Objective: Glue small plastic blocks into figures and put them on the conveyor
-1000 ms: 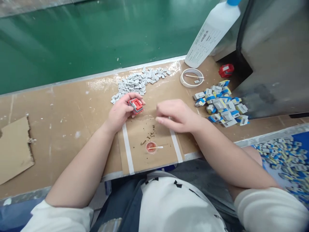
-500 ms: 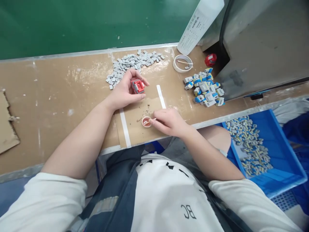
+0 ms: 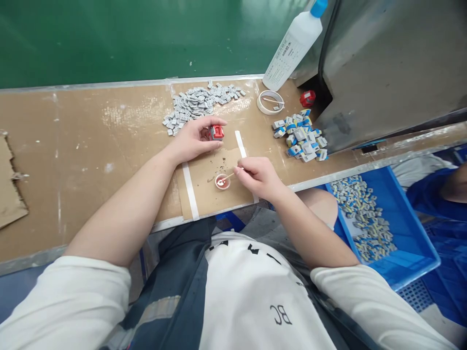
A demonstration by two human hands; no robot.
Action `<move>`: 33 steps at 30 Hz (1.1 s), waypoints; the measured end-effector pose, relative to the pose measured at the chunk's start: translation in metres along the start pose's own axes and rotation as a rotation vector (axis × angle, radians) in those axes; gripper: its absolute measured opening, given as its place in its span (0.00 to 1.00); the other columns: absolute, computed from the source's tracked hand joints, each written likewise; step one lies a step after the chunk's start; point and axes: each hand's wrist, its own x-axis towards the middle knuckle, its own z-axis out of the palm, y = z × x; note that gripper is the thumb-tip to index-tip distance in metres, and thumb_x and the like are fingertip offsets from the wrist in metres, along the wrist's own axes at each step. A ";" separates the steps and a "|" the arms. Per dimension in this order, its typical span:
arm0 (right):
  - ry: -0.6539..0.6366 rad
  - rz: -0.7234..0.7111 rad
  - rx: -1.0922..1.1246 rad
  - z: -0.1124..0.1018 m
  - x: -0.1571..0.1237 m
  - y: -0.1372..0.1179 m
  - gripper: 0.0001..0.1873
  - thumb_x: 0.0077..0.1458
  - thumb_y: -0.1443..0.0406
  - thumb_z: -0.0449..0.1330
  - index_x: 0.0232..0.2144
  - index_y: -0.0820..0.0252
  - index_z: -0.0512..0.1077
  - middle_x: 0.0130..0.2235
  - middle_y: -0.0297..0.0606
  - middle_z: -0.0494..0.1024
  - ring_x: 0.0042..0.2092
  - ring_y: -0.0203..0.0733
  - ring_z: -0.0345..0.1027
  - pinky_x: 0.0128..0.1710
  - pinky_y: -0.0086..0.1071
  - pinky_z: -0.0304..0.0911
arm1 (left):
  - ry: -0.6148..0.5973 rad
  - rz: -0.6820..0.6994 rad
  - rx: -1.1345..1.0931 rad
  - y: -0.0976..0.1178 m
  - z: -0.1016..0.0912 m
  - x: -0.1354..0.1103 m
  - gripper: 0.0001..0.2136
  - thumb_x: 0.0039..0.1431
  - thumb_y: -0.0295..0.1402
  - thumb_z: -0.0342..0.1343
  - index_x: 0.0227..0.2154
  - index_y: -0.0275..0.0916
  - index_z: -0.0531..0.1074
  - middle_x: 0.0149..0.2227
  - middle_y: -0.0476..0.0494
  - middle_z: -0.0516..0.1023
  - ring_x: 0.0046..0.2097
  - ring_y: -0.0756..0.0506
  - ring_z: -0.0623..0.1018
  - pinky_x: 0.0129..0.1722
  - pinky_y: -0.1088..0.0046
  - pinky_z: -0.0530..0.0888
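My left hand (image 3: 193,140) is closed round a small red block (image 3: 216,132) with a grey part set in it, held just above the brown table (image 3: 91,141). My right hand (image 3: 257,176) pinches a thin swab stick (image 3: 228,177) whose tip rests in a small round cap of reddish paste (image 3: 222,182). The cap sits on a taped cardboard patch (image 3: 209,192) at the table's near edge. A heap of small grey parts (image 3: 199,103) lies just beyond my left hand.
A pile of grey-and-blue pieces (image 3: 302,136), a tape roll (image 3: 270,102), a white bottle (image 3: 292,46) and a second red block (image 3: 307,98) stand at the right by a grey metal housing (image 3: 386,63). A blue bin (image 3: 412,233) of pieces sits lower right. Another person's blue sleeve (image 3: 434,189) shows at the far right.
My right hand dropped from beside the red block to the paste cap and picked up the swab stick. The left hand kept hold of the red block. The view shifted.
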 end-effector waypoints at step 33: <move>0.441 0.072 0.155 0.005 0.065 0.037 0.43 0.65 0.31 0.47 0.21 0.62 0.49 0.24 0.33 0.48 0.29 0.28 0.42 0.32 0.30 0.42 | -0.024 -0.042 0.137 0.002 0.005 0.001 0.28 0.48 0.39 0.75 0.52 0.38 0.76 0.46 0.40 0.75 0.38 0.47 0.75 0.35 0.70 0.74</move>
